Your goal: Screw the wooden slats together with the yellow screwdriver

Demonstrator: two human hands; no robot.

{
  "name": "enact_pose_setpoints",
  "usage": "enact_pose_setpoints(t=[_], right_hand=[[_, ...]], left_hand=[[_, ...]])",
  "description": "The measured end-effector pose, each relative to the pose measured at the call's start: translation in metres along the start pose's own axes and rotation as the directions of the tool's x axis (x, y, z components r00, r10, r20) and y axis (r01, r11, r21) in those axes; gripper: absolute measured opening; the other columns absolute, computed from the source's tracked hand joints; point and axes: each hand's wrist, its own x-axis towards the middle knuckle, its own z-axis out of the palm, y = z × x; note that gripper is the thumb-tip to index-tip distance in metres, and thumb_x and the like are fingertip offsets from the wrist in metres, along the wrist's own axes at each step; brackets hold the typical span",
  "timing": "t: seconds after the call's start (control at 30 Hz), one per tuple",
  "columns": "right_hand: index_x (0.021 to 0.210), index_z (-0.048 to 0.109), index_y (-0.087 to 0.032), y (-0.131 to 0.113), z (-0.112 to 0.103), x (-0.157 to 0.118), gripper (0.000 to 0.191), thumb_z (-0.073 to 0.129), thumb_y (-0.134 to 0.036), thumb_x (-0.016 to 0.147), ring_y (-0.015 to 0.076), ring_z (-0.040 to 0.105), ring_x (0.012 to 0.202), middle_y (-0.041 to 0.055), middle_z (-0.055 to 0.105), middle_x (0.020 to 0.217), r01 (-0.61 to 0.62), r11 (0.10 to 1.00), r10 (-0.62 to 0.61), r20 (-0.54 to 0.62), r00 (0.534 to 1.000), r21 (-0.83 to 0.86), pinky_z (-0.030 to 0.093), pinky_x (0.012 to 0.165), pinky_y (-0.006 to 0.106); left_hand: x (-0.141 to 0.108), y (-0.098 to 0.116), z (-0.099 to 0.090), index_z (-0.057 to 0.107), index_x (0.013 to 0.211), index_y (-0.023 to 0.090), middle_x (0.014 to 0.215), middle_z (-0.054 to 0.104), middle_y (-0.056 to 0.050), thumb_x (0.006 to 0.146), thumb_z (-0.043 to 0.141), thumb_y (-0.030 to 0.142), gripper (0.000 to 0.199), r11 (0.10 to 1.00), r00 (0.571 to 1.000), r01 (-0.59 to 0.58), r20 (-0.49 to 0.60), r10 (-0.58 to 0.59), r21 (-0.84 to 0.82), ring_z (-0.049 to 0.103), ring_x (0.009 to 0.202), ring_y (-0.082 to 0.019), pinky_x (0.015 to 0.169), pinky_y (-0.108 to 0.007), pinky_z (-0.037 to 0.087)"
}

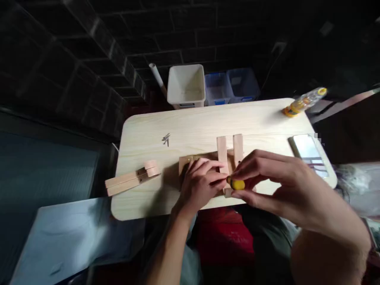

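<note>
My right hand (267, 180) is closed round the short yellow handle of a screwdriver (236, 183), which points down at a wooden assembly. Its shaft and tip are hidden. My left hand (200, 182) grips the light wooden assembly (184, 160), its fingertips close beside the screwdriver. Two wooden strips, one on the left (221, 146) and one on the right (238, 144), stick out from the assembly toward the far side of the table. A dark hole shows in the right strip, near my right fingers. Much of the assembly lies under my hands.
On the pale table (196, 124) lie several screws (166, 139), a joined wooden piece (130, 180) at the left and a phone (310, 152) at the right. A clear bottle-like container (305, 102) stands at the back right corner. Beyond the far edge are a white bin (186, 85) and blue-tinted bins (218, 87).
</note>
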Motion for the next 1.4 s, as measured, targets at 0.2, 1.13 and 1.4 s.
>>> enact_pose_setpoints(t=[0.2,1.13,1.4], right_hand=[[0.105,0.076,-0.023,0.0009,0.0012,0.0015,0.010,0.077,-0.028,0.097,0.0130,0.074,0.086,0.0032,0.071,0.106,-0.012,1.000,0.012,0.007,1.000,0.015,0.062,0.075,0.022],[0.120,0.078,-0.020,-0.0005,-0.0003,0.0039,0.031,0.064,-0.008,0.095,0.0184,0.074,0.118,0.0022,0.081,0.123,0.044,0.999,-0.045,0.056,0.997,0.021,0.059,0.104,0.026],[0.125,0.077,-0.016,-0.0046,-0.0025,0.0025,0.042,0.055,-0.001,0.092,0.0160,0.073,0.124,0.0045,0.079,0.133,0.059,0.998,-0.059,0.032,0.998,0.006,0.054,0.108,0.020]], left_hand=[[0.0013,0.0009,-0.0011,0.084,0.095,0.030,0.121,0.078,0.002,0.095,0.074,0.024,0.012,0.999,1.000,-0.019,0.002,0.019,0.039,0.063,0.109,-0.023,0.095,-0.041,0.044],[0.0028,0.0022,0.0009,0.081,0.088,0.027,0.111,0.078,-0.002,0.091,0.075,0.020,0.010,0.996,0.995,-0.069,-0.065,0.073,0.059,0.064,0.105,-0.024,0.092,-0.041,0.044],[0.0024,-0.0001,0.0007,0.082,0.086,0.026,0.110,0.079,-0.001,0.088,0.077,0.018,0.010,0.997,0.994,-0.066,-0.085,0.069,0.040,0.064,0.103,-0.023,0.093,-0.041,0.046]])
